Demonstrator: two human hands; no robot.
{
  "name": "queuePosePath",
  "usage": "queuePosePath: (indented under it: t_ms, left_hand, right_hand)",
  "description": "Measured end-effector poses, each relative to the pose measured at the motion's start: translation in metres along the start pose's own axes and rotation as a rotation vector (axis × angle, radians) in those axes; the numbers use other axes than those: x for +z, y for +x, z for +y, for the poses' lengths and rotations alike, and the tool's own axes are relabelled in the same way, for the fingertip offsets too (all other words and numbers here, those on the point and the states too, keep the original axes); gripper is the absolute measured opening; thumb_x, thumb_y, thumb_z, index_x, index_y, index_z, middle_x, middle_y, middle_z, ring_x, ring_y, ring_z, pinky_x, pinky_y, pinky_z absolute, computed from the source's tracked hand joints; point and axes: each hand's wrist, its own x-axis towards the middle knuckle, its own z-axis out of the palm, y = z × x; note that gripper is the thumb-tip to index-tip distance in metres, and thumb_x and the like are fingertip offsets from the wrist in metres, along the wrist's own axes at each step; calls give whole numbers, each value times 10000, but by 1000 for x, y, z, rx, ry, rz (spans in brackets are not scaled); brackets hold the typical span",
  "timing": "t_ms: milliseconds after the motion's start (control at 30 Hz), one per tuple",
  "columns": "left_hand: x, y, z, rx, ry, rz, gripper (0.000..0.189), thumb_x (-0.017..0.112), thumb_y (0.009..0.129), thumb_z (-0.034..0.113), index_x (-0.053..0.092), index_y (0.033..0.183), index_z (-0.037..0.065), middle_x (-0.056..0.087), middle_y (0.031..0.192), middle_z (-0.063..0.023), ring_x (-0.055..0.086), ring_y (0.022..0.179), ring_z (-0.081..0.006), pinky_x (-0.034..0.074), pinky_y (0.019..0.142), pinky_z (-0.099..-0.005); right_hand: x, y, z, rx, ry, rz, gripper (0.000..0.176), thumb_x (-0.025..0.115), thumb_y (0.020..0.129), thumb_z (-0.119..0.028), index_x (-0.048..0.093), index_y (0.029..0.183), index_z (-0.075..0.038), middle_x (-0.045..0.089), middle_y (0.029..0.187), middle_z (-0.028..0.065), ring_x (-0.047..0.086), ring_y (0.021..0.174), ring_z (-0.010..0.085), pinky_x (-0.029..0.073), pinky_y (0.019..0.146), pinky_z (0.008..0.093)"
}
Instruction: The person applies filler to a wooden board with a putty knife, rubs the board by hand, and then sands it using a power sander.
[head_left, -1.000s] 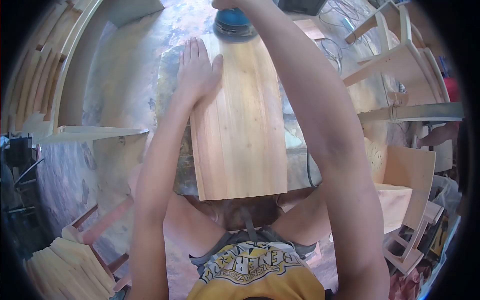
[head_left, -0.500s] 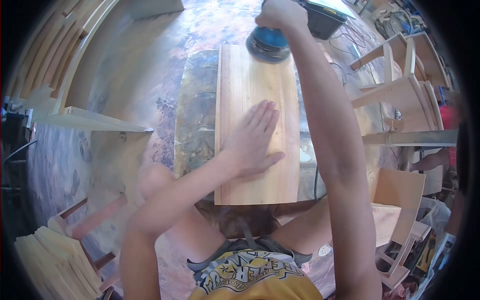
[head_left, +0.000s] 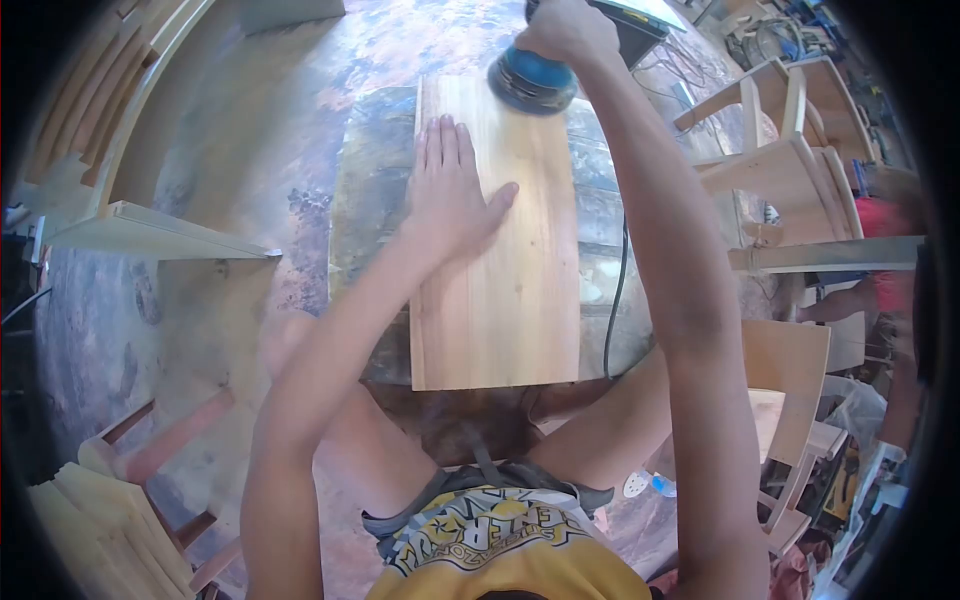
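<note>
Right grip holds a blue sander, left hand flat on board, shirt partly reading "ENER".

Printed lettering on front of yellow shirt worn by person. Larger line: bold pale capitals with dark outline, partly readable as "ENER"; letters at either end lost in folds. Smaller line, alongside larger one and nearer chest: capitals, apparently "STICKAZON", spelling uncertain. Rest of print curved and creased, too unclear to read.
</note>
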Motion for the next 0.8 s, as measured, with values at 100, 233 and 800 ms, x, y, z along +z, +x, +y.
queuePosePath:
  t_ms: [100,233,800]
  left_hand:
    - [8,3,5,80,-29,-5,966,461,991,586,197,1532,-169,198,1619,-348,137,1548,-430,102,1278,-465]
    - [-7,-40,31,207,-44,-92,938,462,995,561,202,1535,-161,199,1624,-337,126,1554,-416,94,1281,-460]
    - [-16,8,-41,311,51,-137,663,394,979,273,307,1558,-37,316,1627,-222,228,1544,-346,141,1278,-465]
  right_hand:
    - [-4,-14,23,44,-36,38,360,683,744,-221,675,1095,-138,710,1049,210,704,988,399,563,847,502]
    - [9,-13,30,57,-128,34,577,721,737,-335,630,1303,-265,667,1270,155,670,1146,350,570,921,473]
    - [-20,-123,-4,-109,-64,-85,444,719,715,-249,667,1153,-191,677,1053,233,691,970,429,573,829,491]
